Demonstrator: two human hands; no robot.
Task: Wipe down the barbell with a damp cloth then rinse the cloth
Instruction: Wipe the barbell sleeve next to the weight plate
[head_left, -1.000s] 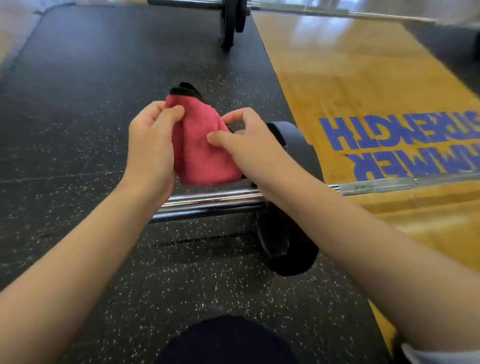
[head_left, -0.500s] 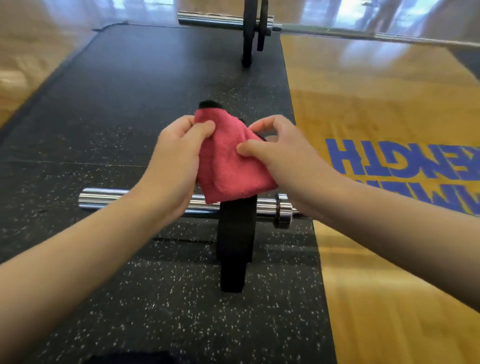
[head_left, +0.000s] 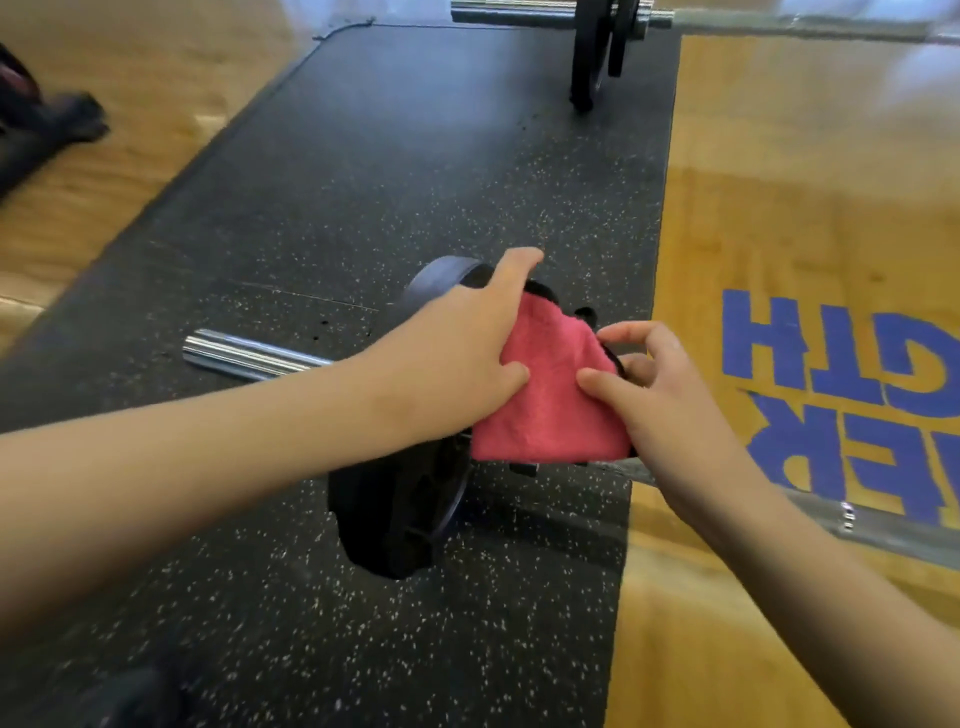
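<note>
Left hand (head_left: 467, 353) and right hand (head_left: 660, 410) both pinch the cloth (head_left: 550, 415), held over the barbell (head_left: 244, 356) right beside its plate (head_left: 395, 514). Folded this small, it may well skip patches of bar or snag on the plate's edge.

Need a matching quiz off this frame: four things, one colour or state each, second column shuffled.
Things
1. cloth
2. barbell sleeve
3. weight plate
4. floor lettering

Colour or state
a. blue
b. shiny chrome
c. pink, held by the left hand and the right hand
d. black, standing on the rubber mat

Pairs: 1-c, 2-b, 3-d, 4-a
</note>
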